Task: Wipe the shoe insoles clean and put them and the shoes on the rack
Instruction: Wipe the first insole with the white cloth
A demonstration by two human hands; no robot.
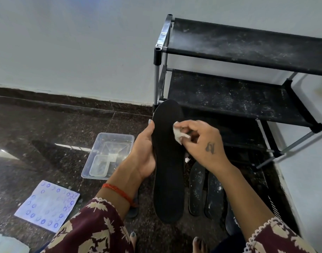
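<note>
My toes (198, 243) show at the bottom edge, below the insole (168, 161) I hold up before the rack (247, 50). It could slip down (my left hand (143, 152) grips only one edge) if I rub hard. My right hand (202, 141) pinches a white wipe (179, 133) against its upper part. Two dusty insoles (204, 194) lie on the floor.

Black insole (168, 170), white wipe (178, 133), dusty black rack (247, 50), maroon leaf-print sleeve (94, 229), blue-dotted white sheet (47, 205).
</note>
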